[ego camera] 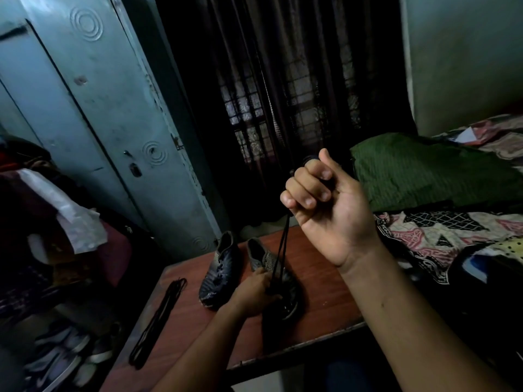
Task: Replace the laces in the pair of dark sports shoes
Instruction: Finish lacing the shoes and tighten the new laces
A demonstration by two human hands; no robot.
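Two strands of a black lace (283, 244) run up from the right-side shoe (278, 278) to the right hand (319, 199); they look pulled tight and nearly straight, and they lean a little, from about 7 o'clock at the shoe to about 1 o'clock at the fist; that line is the lace's long way, and I think the next pull must go along it. The shoe sits on the reddish-brown table (325, 281), with its toe toward the person and its heel toward 12 o'clock. The left hand (254, 290) is right on the shoe, at about 9 o'clock of it; its fingers press down on the front part where the lace goes in; it seems to hold the shoe still, and it is the nearer hand to the shoe. The right hand is well above the shoe, toward 1 o'clock, curled into a fist with the lace wrapped inside it. I cannot tell if the lace is coming out or going in. Just beside this shoe, at 9 o'clock, lies the other dark shoe (218, 273), and no hand touches it. Farther out at 8 o'clock, a loose black lace (158, 318) lies long and straight near the table's left edge.
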